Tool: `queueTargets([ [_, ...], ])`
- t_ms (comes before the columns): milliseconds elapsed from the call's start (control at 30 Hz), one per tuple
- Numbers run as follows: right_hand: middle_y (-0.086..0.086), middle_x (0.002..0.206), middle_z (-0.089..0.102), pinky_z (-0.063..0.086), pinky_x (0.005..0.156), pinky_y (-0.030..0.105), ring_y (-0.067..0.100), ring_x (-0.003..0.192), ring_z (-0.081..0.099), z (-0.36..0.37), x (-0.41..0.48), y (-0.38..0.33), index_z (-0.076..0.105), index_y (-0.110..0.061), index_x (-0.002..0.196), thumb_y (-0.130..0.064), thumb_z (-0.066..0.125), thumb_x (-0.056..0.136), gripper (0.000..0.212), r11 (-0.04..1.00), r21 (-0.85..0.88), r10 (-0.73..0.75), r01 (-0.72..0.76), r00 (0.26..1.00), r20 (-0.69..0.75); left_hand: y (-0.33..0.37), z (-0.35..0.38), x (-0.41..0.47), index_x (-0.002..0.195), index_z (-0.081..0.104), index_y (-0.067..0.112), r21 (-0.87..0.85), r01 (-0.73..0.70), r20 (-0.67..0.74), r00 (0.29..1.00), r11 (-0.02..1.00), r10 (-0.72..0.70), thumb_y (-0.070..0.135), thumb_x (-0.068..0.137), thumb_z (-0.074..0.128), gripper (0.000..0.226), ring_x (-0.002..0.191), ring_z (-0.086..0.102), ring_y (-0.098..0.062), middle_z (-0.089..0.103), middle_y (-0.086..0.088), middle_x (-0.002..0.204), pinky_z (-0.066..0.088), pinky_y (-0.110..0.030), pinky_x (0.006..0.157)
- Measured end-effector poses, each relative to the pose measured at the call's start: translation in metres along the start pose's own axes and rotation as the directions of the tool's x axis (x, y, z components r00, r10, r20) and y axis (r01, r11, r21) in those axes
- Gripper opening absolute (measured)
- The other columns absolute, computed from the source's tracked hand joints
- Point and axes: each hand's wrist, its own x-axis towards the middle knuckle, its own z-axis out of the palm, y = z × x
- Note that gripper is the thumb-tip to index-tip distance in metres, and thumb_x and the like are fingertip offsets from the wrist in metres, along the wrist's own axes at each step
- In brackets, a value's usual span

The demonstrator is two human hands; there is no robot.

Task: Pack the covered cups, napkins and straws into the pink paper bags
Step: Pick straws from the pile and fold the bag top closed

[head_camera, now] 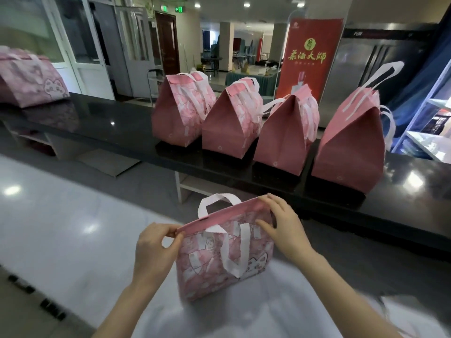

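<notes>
Pinching the pink paper bag [219, 259] rim | my left hand [156, 250] is nipping its left end | right hand [283, 230] its right end

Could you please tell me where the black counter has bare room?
Bare counter lies between the far-left bag and the row of four bags. That row is crowded, its bags nearly touching. Another bare patch lies right of the held bag.

We are wearing a white garment [244, 318], its blurred cloth spreading at six o'clock. Our left hand [156, 247] and right hand [283, 228] are going bare, arms uncovered along their visible length.
</notes>
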Motion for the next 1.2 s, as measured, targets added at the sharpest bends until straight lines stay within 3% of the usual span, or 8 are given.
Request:
queueTargets([
  [167, -0.017, 0.141, 0.039, 0.028, 0.107, 0.024, 0.004, 0.131, 0.035, 0.045, -0.039, -0.025, 0.051, -0.033, 0.132, -0.041, 0.063, 0.088, 0.046, 0.985, 0.156, -0.09, 0.079, 0.994, 0.062, 0.003, -0.02, -0.046, 0.075, 0.07, 0.014, 0.045, 0.081, -0.244, 0.967, 0.996, -0.068, -0.007, 0.066, 0.082, 0.026, 0.063, 0.059, -0.02, 0.058, 0.008, 0.066, 0.05, -0.042, 0.075],
  [300, -0.022, 0.141, 0.034, 0.026, 0.11, 0.02, -0.007, 0.13, 0.029, 0.08, -0.079, -0.037, 0.047, -0.042, 0.131, -0.05, 0.061, 0.086, 0.048, 0.955, 0.277, -0.158, 0.107, 0.973, 0.167, 0.014, -0.02, -0.079, 0.081, 0.07, 0.02, -0.091, 0.167, -0.286, 0.94, 0.982, -0.186, 0.006, 0.07, 0.084, 0.023, 0.068, 0.063, -0.006, 0.063, 0.011, 0.074, 0.055, -0.029, 0.079],
  [400, -0.021, 0.143, 0.027, 0.02, 0.105, 0.007, -0.017, 0.13, 0.02, 0.102, -0.102, -0.04, 0.032, -0.055, 0.136, -0.052, 0.066, 0.082, 0.064, 0.91, 0.411, -0.186, 0.056, 0.941, 0.283, 0.019, -0.019, -0.096, 0.094, 0.064, 0.04, -0.205, 0.18, -0.198, 0.955, 0.962, -0.221, 0.028, 0.074, 0.08, 0.028, 0.082, 0.064, 0.005, 0.065, 0.013, 0.089, 0.047, -0.006, 0.073],
  [567, -0.03, 0.14, 0.025, 0.02, 0.092, -0.006, -0.017, 0.127, 0.02, 0.13, -0.116, -0.039, 0.007, -0.049, 0.147, -0.028, 0.074, 0.073, 0.102, 0.879, 0.477, -0.201, -0.005, 0.903, 0.38, 0.0, -0.026, -0.115, 0.12, 0.048, 0.057, -0.247, 0.34, 0.099, 0.94, 0.907, -0.326, 0.071, 0.068, 0.066, 0.057, 0.119, 0.05, 0.002, 0.049, 0.019, 0.126, 0.043, -0.02, 0.098],
  [767, -0.05, 0.134, 0.024, 0.03, 0.095, 0.002, -0.014, 0.127, 0.033, 0.146, -0.112, -0.05, 0.006, -0.046, 0.149, -0.019, 0.071, 0.072, 0.105, 0.818, 0.573, -0.17, -0.049, 0.931, 0.322, -0.03, -0.024, -0.129, 0.139, 0.023, 0.053, -0.089, 0.399, 0.212, 0.903, 0.913, -0.374, 0.031, 0.068, 0.086, 0.097, 0.127, 0.033, 0.008, 0.037, 0.01, 0.14, 0.033, -0.025, 0.107],
  [967, -0.04, 0.14, 0.034, 0.035, 0.097, 0.006, -0.013, 0.129, 0.036, 0.162, -0.102, -0.079, 0.018, -0.055, 0.143, -0.025, 0.081, 0.071, 0.1, 0.787, 0.612, -0.118, -0.073, 0.956, 0.267, -0.065, -0.03, -0.115, 0.137, 0.017, 0.057, -0.17, 0.415, 0.272, 0.891, 0.894, -0.363, 0.032, 0.067, 0.08, 0.097, 0.122, 0.046, 0.0, 0.041, 0.014, 0.137, 0.041, -0.024, 0.103],
  [1100, -0.04, 0.138, 0.035, 0.037, 0.099, 0.012, -0.013, 0.128, 0.038, 0.183, -0.097, -0.113, 0.02, -0.058, 0.141, -0.025, 0.082, 0.071, 0.098, 0.797, 0.597, -0.072, -0.089, 0.968, 0.241, -0.097, -0.053, -0.099, 0.135, 0.019, 0.061, -0.189, 0.365, 0.283, 0.909, 0.912, -0.306, 0.031, 0.071, 0.082, 0.095, 0.114, 0.042, 0.023, 0.04, 0.029, 0.132, 0.034, 0.002, 0.088],
  [1200, -0.038, 0.139, 0.038, 0.041, 0.099, 0.017, -0.01, 0.127, 0.041, 0.201, -0.087, -0.152, 0.022, -0.059, 0.14, -0.025, 0.08, 0.071, 0.096, 0.8, 0.594, -0.062, -0.083, 0.974, 0.219, -0.122, -0.085, -0.074, 0.135, 0.025, 0.059, -0.208, 0.359, 0.283, 0.913, 0.91, -0.295, 0.045, 0.065, 0.077, 0.089, 0.11, 0.047, 0.022, 0.048, 0.026, 0.131, 0.037, 0.002, 0.085],
])
